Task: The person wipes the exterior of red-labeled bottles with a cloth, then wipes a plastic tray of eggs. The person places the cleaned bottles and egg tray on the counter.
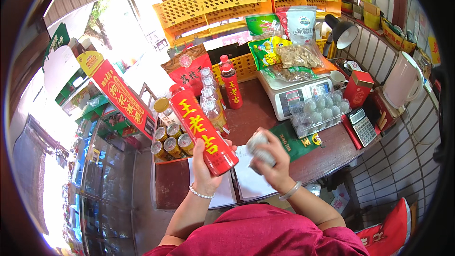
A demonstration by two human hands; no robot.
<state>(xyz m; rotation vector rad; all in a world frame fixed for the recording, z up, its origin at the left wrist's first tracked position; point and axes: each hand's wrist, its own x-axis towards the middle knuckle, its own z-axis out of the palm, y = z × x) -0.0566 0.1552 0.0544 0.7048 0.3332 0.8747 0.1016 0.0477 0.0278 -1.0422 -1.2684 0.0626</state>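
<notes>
My left hand (205,177) grips a red plastic drink bottle (201,128) with large yellow characters; it tilts, cap up and to the left, above the table. In my right hand (277,163) is a crumpled grey-white cloth (262,151), blurred, to the right of the bottle and apart from it. An open notebook (249,177) lies below both hands. Left of the bottle, several gold cans (171,145) stand grouped beside a gold-lidded jar (165,110). Behind it are clear bottles with white caps (213,108) and two more red bottles (233,90).
A digital scale (275,96) carries bagged dried goods (298,56). In front sits a clear plastic egg carton (320,115), near a green bag (289,142). To the right are a calculator (362,126), electric kettle (401,78) and desk lamp (344,35). Yellow crates (217,1) stand behind.
</notes>
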